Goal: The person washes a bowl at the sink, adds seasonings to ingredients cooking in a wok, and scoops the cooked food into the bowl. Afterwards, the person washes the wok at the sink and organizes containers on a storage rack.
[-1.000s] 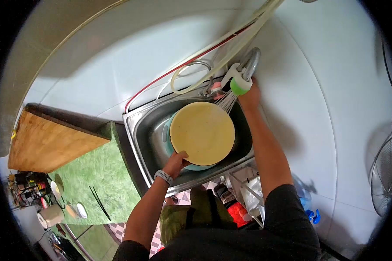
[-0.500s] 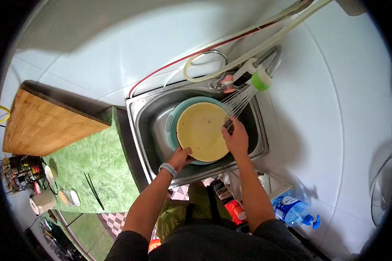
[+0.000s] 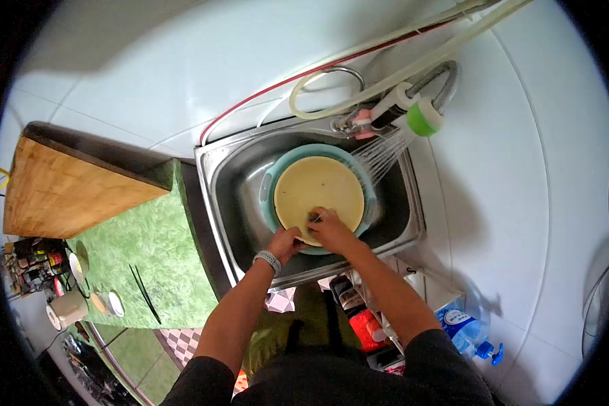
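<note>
Now the right hand (image 3: 334,233) is holding a dark scrubber (image 3: 313,218) in closed fingers at the yellow dish (image 3: 320,186), while the left hand (image 3: 283,245) is gripping its rim.

We see fisheye curvature and black corners around soft, even indoor light, with a pale sheen on the wall tiles (image 3: 480,162) and faint shadows right of the sink (image 3: 240,245).
</note>
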